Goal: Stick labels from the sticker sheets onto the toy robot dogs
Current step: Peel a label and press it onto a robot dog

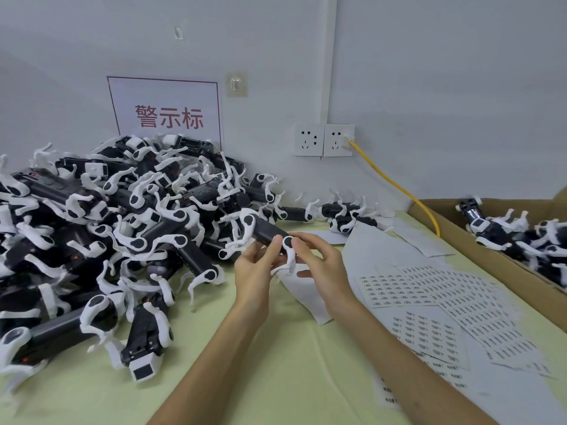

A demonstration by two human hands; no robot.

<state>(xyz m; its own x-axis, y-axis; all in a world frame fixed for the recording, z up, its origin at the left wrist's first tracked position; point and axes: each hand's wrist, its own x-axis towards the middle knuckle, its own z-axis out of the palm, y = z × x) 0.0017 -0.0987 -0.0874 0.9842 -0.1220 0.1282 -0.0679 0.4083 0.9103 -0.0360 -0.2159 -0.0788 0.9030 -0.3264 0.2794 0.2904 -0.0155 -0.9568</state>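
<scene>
Left: heaped toy dogs, legs tangled. Centre: one dog held above the table, body gripped by the left hand, hip pinched by the right hand; any label there cannot be made out. Judged light, stiff; thin legs fragile, body best held. Right: sticker sheets near; box edge bounds movement.

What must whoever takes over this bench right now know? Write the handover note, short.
Left grip: holds one toy robot dog from below, thumb on its black body.
Right grip: pinches the same dog at a white leg joint.
Sticker sheets: spread on the table right of the grips, many labels on them.
Pile of dogs: left, against the wall. Far right, more dogs lie in the cardboard box.
Done: cannot tell whether the held dog bears a label.
Left: probably the whole left pile.
</scene>
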